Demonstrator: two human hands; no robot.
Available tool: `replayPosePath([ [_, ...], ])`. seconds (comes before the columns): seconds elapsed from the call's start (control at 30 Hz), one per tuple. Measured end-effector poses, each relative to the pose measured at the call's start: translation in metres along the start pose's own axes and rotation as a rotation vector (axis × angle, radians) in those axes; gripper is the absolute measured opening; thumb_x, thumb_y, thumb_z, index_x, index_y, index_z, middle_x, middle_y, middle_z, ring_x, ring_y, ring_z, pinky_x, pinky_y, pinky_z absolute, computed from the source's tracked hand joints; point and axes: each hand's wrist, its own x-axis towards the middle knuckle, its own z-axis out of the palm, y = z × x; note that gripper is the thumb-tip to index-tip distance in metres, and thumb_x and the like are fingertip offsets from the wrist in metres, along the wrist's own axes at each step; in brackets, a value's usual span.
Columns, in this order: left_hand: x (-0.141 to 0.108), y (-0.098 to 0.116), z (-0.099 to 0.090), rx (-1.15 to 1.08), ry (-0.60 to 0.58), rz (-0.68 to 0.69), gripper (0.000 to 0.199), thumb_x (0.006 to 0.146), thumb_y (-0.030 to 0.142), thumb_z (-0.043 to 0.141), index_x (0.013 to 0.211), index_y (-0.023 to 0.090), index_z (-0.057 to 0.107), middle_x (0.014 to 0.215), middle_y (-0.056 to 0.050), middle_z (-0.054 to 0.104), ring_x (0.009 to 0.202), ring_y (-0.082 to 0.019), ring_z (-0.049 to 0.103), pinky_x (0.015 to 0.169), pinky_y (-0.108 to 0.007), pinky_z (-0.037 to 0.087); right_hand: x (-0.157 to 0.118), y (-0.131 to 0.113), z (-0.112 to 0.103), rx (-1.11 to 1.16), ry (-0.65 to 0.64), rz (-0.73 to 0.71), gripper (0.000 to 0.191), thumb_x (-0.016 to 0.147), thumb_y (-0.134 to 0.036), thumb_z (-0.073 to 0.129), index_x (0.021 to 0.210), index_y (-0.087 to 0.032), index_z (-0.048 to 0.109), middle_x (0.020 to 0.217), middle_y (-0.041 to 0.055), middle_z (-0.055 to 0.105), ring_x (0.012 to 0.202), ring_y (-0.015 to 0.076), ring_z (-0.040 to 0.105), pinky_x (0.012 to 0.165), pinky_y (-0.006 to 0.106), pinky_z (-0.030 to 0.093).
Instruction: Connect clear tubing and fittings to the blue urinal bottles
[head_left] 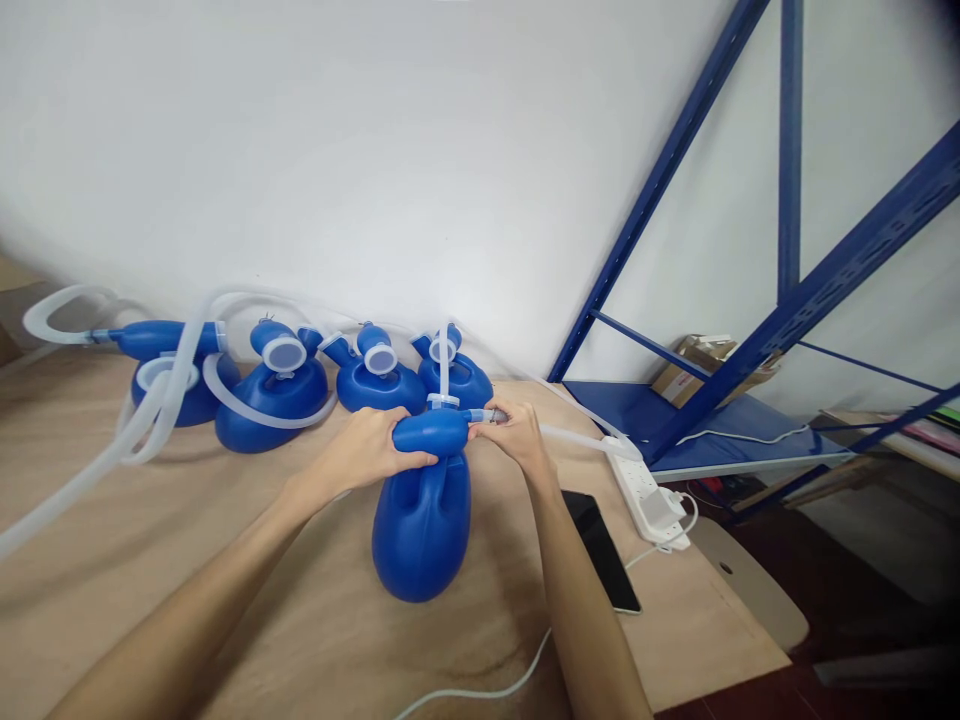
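A blue plastic bottle [421,535] with a built-in handle, in the shape of a portable urinal, lies on the wooden table in front of me. At its far end sits a rounded blue head piece [431,433]. My left hand [379,445] grips that head piece from the left, thumb on the near side. On its right side, my right hand [510,432] pinches the clear hose connector [476,415] where it meets the head piece. From there a translucent hose [574,437] runs off to the right. The fingertips partly hide the joint.
Several similar blue bottles [274,405] with translucent hoses [176,390] stand along the wall. On the right are a white power strip [637,490] with a plugged-in charger [663,510], a dark phone or tablet [604,550] and a blue metal shelf frame [667,180]. A white cable [480,692] crosses the table [337,640].
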Motion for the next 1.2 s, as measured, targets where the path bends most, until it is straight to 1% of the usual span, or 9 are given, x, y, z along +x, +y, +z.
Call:
replayPosePath([
  [0.17, -0.001, -0.005, 0.004, 0.0, 0.025, 0.004, 0.058, 0.076, 0.079, 0.072, 0.073, 0.022, 0.059, 0.073, -0.004, 0.071, 0.07, -0.026, 0.066, 0.06, -0.034, 0.036, -0.002, 0.005, 0.0, -0.046, 0.04, 0.055, 0.049, 0.068, -0.068, 0.083, 0.065, -0.022, 0.067, 0.054, -0.0043, 0.056, 0.053, 0.0121, 0.045, 0.054, 0.026, 0.036],
  [0.3, -0.006, -0.005, 0.004, 0.015, 0.046, 0.023, 0.058, 0.079, 0.079, 0.069, 0.078, 0.021, 0.064, 0.084, -0.008, 0.075, 0.078, -0.029, 0.069, 0.062, -0.035, 0.042, -0.004, 0.022, -0.017, -0.117, 0.087, 0.239, 0.052, 0.065, -0.071, 0.086, 0.076, -0.022, 0.074, 0.072, 0.0046, 0.072, 0.068, 0.0216, 0.062, 0.065, 0.031, 0.049],
  [0.47, -0.01, 0.006, -0.002, 0.048, -0.057, 0.037, 0.054, 0.082, 0.074, 0.07, 0.09, 0.021, 0.069, 0.089, -0.008, 0.076, 0.083, -0.032, 0.071, 0.067, -0.037, 0.048, 0.001, 0.03, -0.026, -0.004, -0.342, 0.265, 0.06, 0.084, -0.059, 0.078, 0.132, -0.024, 0.073, 0.113, 0.0088, 0.076, 0.099, 0.0267, 0.07, 0.096, 0.044, 0.056],
  [0.57, -0.015, 0.012, 0.0, 0.046, -0.082, 0.041, 0.06, 0.084, 0.07, 0.071, 0.118, 0.019, 0.069, 0.11, -0.012, 0.077, 0.098, -0.036, 0.073, 0.081, -0.043, 0.054, 0.004, 0.023, -0.013, 0.137, -0.461, 0.187, 0.067, 0.089, -0.045, 0.075, 0.152, -0.027, 0.059, 0.149, 0.0128, 0.056, 0.13, 0.0288, 0.06, 0.115, 0.048, 0.048],
  [0.67, -0.021, 0.017, 0.002, -0.017, -0.117, 0.065, 0.071, 0.088, 0.067, 0.069, 0.14, 0.02, 0.061, 0.138, -0.015, 0.07, 0.121, -0.038, 0.068, 0.101, -0.049, 0.054, 0.005, 0.011, 0.002, 0.203, -0.463, 0.088, 0.059, 0.093, -0.035, 0.07, 0.152, -0.032, 0.059, 0.165, 0.0101, 0.033, 0.151, 0.0301, 0.042, 0.123, 0.048, 0.042],
  [0.8, -0.026, 0.022, -0.006, -0.144, -0.202, 0.079, 0.087, 0.087, 0.068, 0.07, 0.159, 0.024, 0.045, 0.16, -0.014, 0.054, 0.141, -0.039, 0.057, 0.115, -0.052, 0.048, 0.005, -0.002, 0.015, 0.313, -0.436, -0.046, 0.036, 0.102, -0.031, 0.057, 0.137, -0.033, 0.067, 0.157, 0.0067, 0.043, 0.154, 0.0252, 0.038, 0.129, 0.045, 0.034],
  [0.97, -0.011, -0.006, -0.022, -0.522, -0.315, 0.024, 0.067, 0.105, 0.068, 0.032, 0.158, 0.03, 0.048, 0.15, -0.011, 0.065, 0.127, -0.029, 0.069, 0.1, -0.041, 0.06, -0.004, -0.003, 0.024, 0.392, -0.374, -0.029, 0.013, 0.1, -0.033, 0.057, 0.103, -0.027, 0.069, 0.143, 0.0077, 0.055, 0.144, 0.0249, 0.048, 0.124, 0.045, 0.041],
  [1.07, 0.004, -0.034, -0.013, -0.492, -0.139, 0.001, 0.065, 0.103, 0.064, 0.046, 0.152, 0.023, 0.054, 0.137, -0.014, 0.072, 0.121, -0.029, 0.071, 0.095, -0.04, 0.063, -0.018, 0.0, 0.028, 0.417, -0.332, -0.005, 0.015, 0.098, -0.037, 0.061, 0.101, -0.026, 0.071, 0.15, 0.0094, 0.052, 0.142, 0.0271, 0.051, 0.127, 0.047, 0.037],
  [1.2, 0.017, -0.051, 0.013, -0.216, -0.013, 0.22, 0.055, 0.101, 0.038, 0.051, 0.156, 0.029, 0.053, 0.164, -0.012, 0.05, 0.144, -0.032, 0.055, 0.11, -0.047, 0.057, -0.031, 0.001, 0.033, 0.482, -0.272, 0.09, 0.029, 0.098, -0.045, 0.062, 0.119, -0.028, 0.072, 0.155, 0.0094, 0.051, 0.144, 0.0282, 0.05, 0.128, 0.048, 0.036],
])
